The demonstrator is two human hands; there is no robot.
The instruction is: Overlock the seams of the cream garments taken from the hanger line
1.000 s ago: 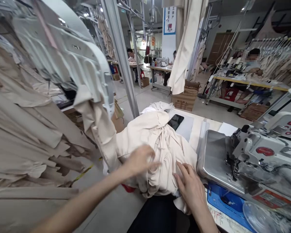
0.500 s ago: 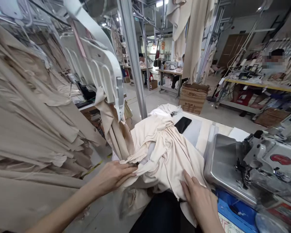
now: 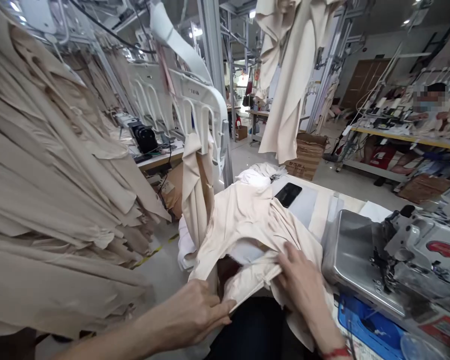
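Note:
A cream fabric garment [image 3: 243, 210] is spread over the table's near end and hangs over its edge above my lap. My left hand [image 3: 198, 307] is closed on the garment's near edge, at the left. Over at the right, my right hand [image 3: 302, 282] pinches the same edge, its thumb hidden under the fabric. Between the hands the edge runs in a slanted line, with a gap in the garment behind it. Part of the garment hangs down beneath my right hand.
A sewing machine [image 3: 416, 245] with a metal plate stands close on the right, above a blue tray [image 3: 371, 320]. A black phone [image 3: 288, 194] lies behind the garment. Hanging fabric pieces [image 3: 60, 190] crowd the left, beside a white hanger rack [image 3: 206, 105]. A co-worker [image 3: 431, 107] sits far right.
The garment has been opened out from a bunched state, and its near edge is pulled towards me. My left hand moved nearer and right; my right hand moved up onto the edge.

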